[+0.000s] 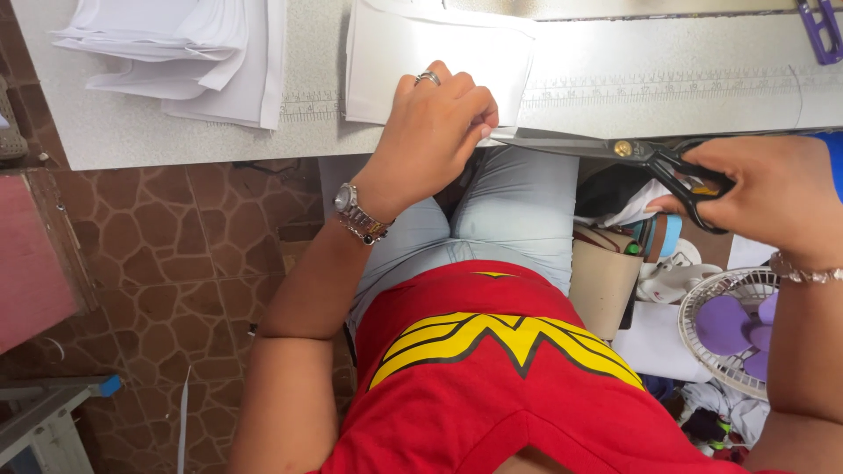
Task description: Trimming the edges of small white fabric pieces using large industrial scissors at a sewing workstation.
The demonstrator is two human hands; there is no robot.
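Head view, looking down past the red shirt [492,386] to the table [667,79]. The right hand [773,197] is closed through the black handles of the scissors [615,149]; the blades point toward 9 o'clock, running just below and along the table's near edge, their tip meeting the lower right corner of the white sheet [421,53]. The left hand [435,123], with a ring and a wristwatch, is closed on that corner, fingers curled over the sheet where it overhangs the edge. The sheet lies flat on the table at 12 o'clock from the left hand, beside a printed ruler strip [667,88] that follows the edge. A paper stack [193,53] sits well apart at 10 o'clock. Bare table surface spans 1 to 2 o'clock. Below the edge, a small fan [729,329] stands at 5 o'clock, near the right wrist; brown floor tiles [176,263] lie at 8 o'clock.
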